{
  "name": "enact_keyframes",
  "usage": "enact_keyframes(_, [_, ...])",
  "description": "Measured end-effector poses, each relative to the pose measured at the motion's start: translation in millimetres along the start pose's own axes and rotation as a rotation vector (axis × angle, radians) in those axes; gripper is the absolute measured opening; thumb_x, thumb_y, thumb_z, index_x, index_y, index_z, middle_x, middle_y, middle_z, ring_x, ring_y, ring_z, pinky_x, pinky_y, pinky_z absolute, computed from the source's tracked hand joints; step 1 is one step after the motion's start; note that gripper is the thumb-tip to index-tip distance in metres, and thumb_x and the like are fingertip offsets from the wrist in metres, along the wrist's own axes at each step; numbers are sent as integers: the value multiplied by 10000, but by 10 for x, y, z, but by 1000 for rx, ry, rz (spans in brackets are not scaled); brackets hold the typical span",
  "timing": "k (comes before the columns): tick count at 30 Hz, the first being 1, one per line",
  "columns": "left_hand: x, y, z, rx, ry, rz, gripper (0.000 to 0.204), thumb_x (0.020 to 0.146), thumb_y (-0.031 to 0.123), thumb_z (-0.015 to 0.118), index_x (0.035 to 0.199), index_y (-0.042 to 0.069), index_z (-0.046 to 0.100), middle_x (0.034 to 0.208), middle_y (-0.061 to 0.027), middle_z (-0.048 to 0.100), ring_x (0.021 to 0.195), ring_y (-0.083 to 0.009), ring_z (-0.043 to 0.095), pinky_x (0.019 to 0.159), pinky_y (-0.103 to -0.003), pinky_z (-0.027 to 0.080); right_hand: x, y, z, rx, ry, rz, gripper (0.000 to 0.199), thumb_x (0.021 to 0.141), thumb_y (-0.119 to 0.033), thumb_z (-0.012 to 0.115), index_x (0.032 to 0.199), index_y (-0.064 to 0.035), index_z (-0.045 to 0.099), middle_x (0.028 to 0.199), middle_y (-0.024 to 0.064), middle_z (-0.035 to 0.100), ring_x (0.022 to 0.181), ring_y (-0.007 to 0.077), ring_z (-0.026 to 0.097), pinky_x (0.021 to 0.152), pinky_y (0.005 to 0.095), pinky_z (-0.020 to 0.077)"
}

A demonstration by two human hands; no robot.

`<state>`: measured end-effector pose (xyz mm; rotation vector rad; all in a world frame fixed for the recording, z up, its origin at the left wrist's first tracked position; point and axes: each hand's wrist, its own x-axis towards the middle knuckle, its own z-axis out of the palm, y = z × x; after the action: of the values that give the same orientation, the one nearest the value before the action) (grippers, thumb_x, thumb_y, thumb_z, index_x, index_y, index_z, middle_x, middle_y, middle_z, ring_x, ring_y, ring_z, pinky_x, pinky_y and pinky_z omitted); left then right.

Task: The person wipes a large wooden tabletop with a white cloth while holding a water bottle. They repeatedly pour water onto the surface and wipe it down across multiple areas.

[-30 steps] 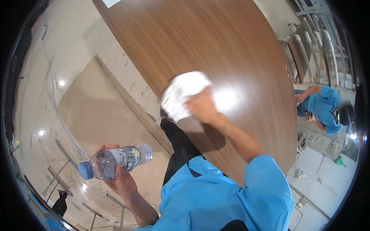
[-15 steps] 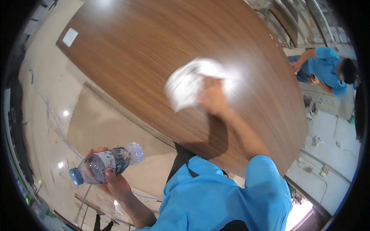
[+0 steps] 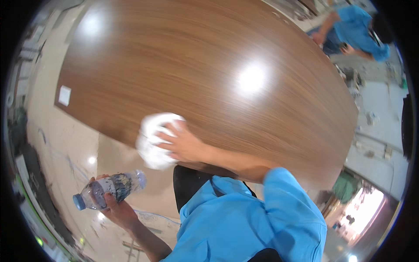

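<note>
White card (image 3: 64, 95) on table's (image 3: 196, 65) left corner. Left hand (image 3: 118, 213) closed around bottle (image 3: 124, 183) — lying nearly level, blue cap leftward, off the table's near edge. Cloth (image 3: 152, 150), white, bunched, blurred, overlaps that edge — right hand (image 3: 185, 144) on it, fingers spread, can't tell if gripping. Far right: seated person (image 3: 355, 28), blue shirt.

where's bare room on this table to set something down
Two patches on the brown tabletop: the wide middle between white card and bright reflection, and right of the reflection, beyond the right forearm. Crowded: the near edge, around the right hand and white cloth.
</note>
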<state>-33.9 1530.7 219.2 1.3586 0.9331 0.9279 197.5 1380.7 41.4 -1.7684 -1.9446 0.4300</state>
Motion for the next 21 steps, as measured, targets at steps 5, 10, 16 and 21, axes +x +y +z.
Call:
enact_keyframes(5, [37,-139,-196,-11,150,102,593,1009,245,656,1487,-12,418,1319,-180,595,1249,-285,566,1078,-460,482,-1107,1543,-836,-486,-174,1065,565,1003,-474,497,1341,-35,609,1288,211,647,1141,475,597,1092,658,291])
enact_keyframes(10, [95,-122,-356,-10,216,103,523,1018,152,634,1472,-15,435,1327,-181,600,1239,-256,578,1076,-430,479,-35,2843,-1137,-515,310,1057,777,1006,-579,453,1574,-57,356,1677,232,216,1515,529,166,1161,729,147])
enact_keyframes(16, [257,25,-683,-42,265,130,491,1003,134,658,1432,-4,464,1304,-169,612,1175,-244,615,1052,-407,495,1192,310,517,-241,51,21,654,886,-421,672,1480,-185,533,1641,136,322,1505,483,230,1174,717,178])
enact_keyframes(21, [395,-30,-1041,-142,347,133,581,964,184,728,1440,9,443,1246,-155,624,1157,-241,610,1016,-414,513,891,-241,663,-212,-175,321,605,956,-451,615,1463,-129,548,1604,191,373,1475,513,281,1178,715,170])
